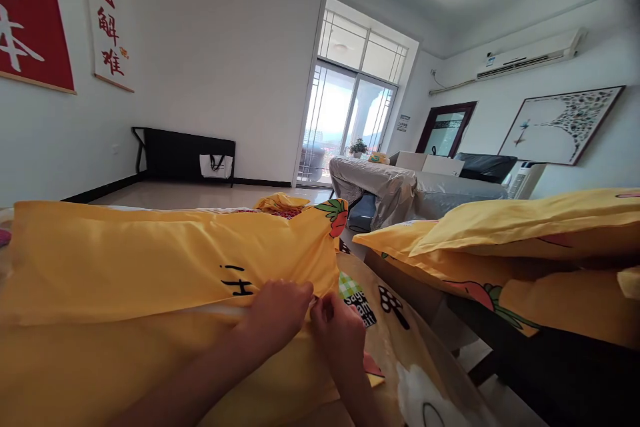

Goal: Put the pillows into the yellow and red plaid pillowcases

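Left hand [277,310] closed, fingers curled over lower edge of yellow pillowcase [165,260]. Right hand [340,327] just beside it, fingertips pinched on same edge. Pillowcase lies flat across foreground, black marks near hands, strawberry print at far corner. Patterned sheet [395,327] spreads beneath and right of hands. Stacked yellow pillows [525,233] rest at right, apart from hands. Behind: covered sofa [400,193], glass balcony door [345,120], black folded table [185,153] against wall.
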### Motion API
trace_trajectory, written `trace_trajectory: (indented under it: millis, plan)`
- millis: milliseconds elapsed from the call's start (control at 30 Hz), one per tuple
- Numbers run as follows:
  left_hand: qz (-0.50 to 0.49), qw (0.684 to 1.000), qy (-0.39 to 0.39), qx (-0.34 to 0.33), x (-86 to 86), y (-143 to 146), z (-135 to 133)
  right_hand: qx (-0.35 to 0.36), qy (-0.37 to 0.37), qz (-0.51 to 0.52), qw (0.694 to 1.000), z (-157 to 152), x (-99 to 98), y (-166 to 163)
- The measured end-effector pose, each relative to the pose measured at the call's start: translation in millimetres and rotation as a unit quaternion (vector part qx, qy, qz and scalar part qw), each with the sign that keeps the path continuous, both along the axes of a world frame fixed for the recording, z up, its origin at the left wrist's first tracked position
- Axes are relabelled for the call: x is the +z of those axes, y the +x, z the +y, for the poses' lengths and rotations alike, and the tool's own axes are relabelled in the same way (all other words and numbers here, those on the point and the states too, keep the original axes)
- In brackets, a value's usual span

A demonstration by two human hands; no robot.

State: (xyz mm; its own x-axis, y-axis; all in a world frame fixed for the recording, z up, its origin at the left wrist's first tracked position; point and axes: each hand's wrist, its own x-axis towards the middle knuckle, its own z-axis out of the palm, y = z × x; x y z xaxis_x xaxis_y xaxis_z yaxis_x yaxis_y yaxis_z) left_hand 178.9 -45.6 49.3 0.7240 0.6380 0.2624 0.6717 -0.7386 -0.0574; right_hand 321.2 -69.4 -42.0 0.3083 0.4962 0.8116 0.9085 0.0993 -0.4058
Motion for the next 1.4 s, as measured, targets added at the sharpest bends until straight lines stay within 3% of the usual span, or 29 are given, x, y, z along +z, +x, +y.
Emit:
trace_trajectory:
  millis: [67, 167, 233, 367, 567, 833, 933, 1033, 1267, 1400]
  plan:
    - [-0.008, 1.0, -0.002, -0.001, 0.9, -2, 0, 0.087, -0.012, 0.039, 0.995, -3, 3.8, 7]
    - [-0.011, 1.0, -0.009, -0.013, 3.9, -6, 1, 0.236, -0.014, 0.126, 0.963, -5, 7.7, 22]
    - [-0.013, 1.0, -0.007, -0.019, 4.3, -8, 3, 0.265, 0.007, 0.136, 0.955, -4, 9.0, 30]
    - [-0.023, 0.999, 0.024, -0.027, -0.5, -7, 6, 0.267, 0.026, 0.063, 0.961, 3, 10.4, 32]
    - [-0.001, 0.995, 0.082, -0.057, -4.8, -9, 4, 0.284, 0.04, 0.033, 0.957, 16, 14.3, 17]
    - [0.0, 0.976, 0.197, -0.093, -9.6, -20, 9, 0.183, 0.129, -0.126, 0.966, 22, 22.7, 25]
    - [0.011, 0.961, 0.268, -0.066, -15.4, -47, 28, 0.153, 0.141, -0.157, 0.965, 25, 24.6, 39]
    - [0.01, 0.956, 0.294, 0.007, -23.5, -89, 56, 0.14, 0.149, -0.193, 0.96, 32, 25.2, 45]
    - [0.022, 0.972, 0.178, 0.152, -36.7, -211, 97, 0.111, 0.11, -0.225, 0.962, 59, 23.5, 41]
    - [0.019, 0.952, 0.146, 0.267, -45.5, -271, 99, 0.093, 0.101, -0.264, 0.954, 80, 22.6, 37]
